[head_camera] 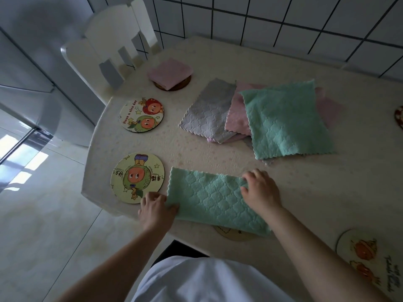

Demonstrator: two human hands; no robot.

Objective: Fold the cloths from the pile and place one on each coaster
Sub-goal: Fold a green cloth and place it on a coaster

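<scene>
A green quilted cloth (209, 197), folded into a long strip, lies near the table's front edge. My left hand (156, 209) pinches its near left corner. My right hand (260, 189) grips its right end, fingers curled over the edge. The strip partly covers a pale coaster (234, 235). The pile (257, 115) of grey, pink and green cloths lies flat mid-table. A folded pink cloth (170, 73) rests on a brown coaster (174, 87) at the back left. Two cartoon coasters (141, 114) (137, 177) lie bare on the left.
The round table (327, 188) has a pale speckled cover. Another printed coaster (357, 247) sits at the near right, and one (399, 116) peeks in at the right edge. A white chair (109, 44) stands behind the table on the left, against a tiled wall.
</scene>
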